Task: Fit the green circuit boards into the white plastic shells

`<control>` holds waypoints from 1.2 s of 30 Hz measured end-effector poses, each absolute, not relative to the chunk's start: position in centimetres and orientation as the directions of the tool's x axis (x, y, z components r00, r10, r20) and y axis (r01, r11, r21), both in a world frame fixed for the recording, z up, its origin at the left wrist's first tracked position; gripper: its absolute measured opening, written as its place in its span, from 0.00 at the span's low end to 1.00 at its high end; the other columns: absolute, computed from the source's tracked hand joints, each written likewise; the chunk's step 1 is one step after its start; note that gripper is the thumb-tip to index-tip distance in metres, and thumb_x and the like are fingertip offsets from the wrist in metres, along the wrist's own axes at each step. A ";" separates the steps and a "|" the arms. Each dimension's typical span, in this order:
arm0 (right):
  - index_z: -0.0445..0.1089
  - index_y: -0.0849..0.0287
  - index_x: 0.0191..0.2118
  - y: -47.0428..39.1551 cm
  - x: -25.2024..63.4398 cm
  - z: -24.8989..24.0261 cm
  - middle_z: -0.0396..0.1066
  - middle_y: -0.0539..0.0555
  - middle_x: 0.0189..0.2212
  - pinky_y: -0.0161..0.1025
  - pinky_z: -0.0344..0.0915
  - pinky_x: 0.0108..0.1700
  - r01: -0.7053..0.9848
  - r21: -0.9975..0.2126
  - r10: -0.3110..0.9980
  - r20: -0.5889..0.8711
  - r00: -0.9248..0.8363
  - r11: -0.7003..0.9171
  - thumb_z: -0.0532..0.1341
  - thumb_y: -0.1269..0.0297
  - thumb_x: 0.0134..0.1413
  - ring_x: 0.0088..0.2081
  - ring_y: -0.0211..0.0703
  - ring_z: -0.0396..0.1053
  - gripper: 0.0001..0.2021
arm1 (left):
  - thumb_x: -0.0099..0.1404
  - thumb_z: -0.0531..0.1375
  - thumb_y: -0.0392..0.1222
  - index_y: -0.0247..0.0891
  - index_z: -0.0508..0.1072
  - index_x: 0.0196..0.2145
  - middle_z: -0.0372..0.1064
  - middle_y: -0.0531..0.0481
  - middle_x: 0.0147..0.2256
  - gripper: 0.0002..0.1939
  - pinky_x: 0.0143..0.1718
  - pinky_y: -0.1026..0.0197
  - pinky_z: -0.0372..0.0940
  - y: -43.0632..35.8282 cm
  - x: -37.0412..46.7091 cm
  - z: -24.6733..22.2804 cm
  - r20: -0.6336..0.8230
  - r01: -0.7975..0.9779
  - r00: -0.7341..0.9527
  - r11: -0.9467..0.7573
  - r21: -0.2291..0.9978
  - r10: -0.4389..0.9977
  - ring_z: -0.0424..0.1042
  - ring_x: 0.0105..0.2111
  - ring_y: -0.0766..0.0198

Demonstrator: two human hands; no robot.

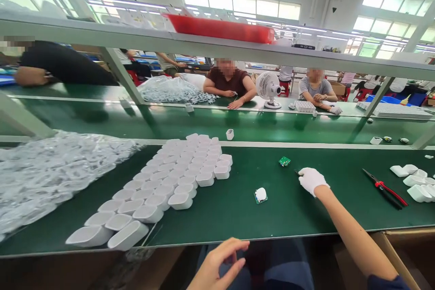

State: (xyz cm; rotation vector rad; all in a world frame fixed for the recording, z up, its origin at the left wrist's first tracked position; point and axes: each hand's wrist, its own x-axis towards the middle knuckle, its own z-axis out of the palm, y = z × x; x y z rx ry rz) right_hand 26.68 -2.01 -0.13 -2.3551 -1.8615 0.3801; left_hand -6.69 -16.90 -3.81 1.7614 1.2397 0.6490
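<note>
My left hand (220, 263) is bare and hovers just off the table's near edge, thumb and fingers apart, holding nothing. Over the green work surface, my right hand (311, 181) wears a white glove, its fingers closed. A small dark tip pokes out at its fingertips, too little to name. Closest to that hand lies a green circuit board (284, 161), just beyond and to its left. A second circuit board (261, 195) with a white round part on top rests nearer to me. To the right are long-nose pliers (385, 188) with red and black handles.
Rows of white plastic cups (176, 176) cover the left middle, beside a heap of clear plastic bags (57, 172). More white housings (419, 186) sit at far right. A shelf with a red tray (220, 29) spans overhead. Co-workers and a fan (268, 89) are across the line.
</note>
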 end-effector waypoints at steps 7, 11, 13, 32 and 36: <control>0.62 0.54 0.56 -0.3 24.8 -0.1 0.62 0.58 0.53 0.40 0.61 0.48 0.952 -0.266 0.986 0.029 0.164 -0.151 0.53 0.56 0.56 0.52 0.48 0.63 0.23 | 0.65 0.48 0.53 0.38 0.65 0.52 0.64 0.42 0.50 0.24 0.32 0.56 0.68 -10.1 -7.4 -1.1 0.239 0.863 -0.176 0.033 0.504 0.955 0.70 0.37 0.55; 0.57 0.55 0.59 2.2 21.2 -1.0 0.60 0.60 0.54 0.44 0.59 0.49 0.953 -0.284 0.988 0.079 0.133 -0.105 0.60 0.56 0.49 0.52 0.53 0.62 0.30 | 0.65 0.50 0.47 0.32 0.67 0.49 0.61 0.34 0.51 0.21 0.35 0.52 0.67 -4.3 -6.3 -0.5 0.376 0.964 -0.121 0.018 0.266 0.919 0.64 0.48 0.44; 0.64 0.56 0.55 3.4 20.6 -1.2 0.65 0.60 0.50 0.44 0.61 0.47 0.948 -0.301 0.989 0.073 0.127 -0.100 0.60 0.58 0.48 0.49 0.55 0.64 0.27 | 0.64 0.51 0.42 0.31 0.72 0.42 0.64 0.33 0.45 0.15 0.35 0.50 0.66 -2.4 -6.0 -0.6 0.390 0.969 -0.094 -0.006 0.247 0.916 0.65 0.44 0.43; 0.65 0.51 0.53 3.7 23.5 -2.5 0.68 0.54 0.47 0.43 0.60 0.50 0.838 -0.488 0.953 0.038 0.300 -0.244 0.66 0.60 0.40 0.50 0.53 0.63 0.29 | 0.61 0.56 0.44 0.38 0.70 0.30 0.58 0.41 0.53 0.07 0.48 0.49 0.65 5.2 -0.6 -5.6 0.392 0.667 0.235 -0.441 0.601 0.889 0.68 0.47 0.53; 0.63 0.52 0.55 3.8 22.5 -2.8 0.71 0.52 0.42 0.42 0.60 0.51 0.807 -0.542 0.949 0.052 0.310 -0.234 0.63 0.67 0.44 0.48 0.47 0.65 0.28 | 0.59 0.57 0.46 0.42 0.68 0.41 0.67 0.45 0.46 0.13 0.48 0.49 0.64 5.1 -1.3 -5.7 0.289 0.473 0.180 -0.340 0.813 0.940 0.69 0.45 0.53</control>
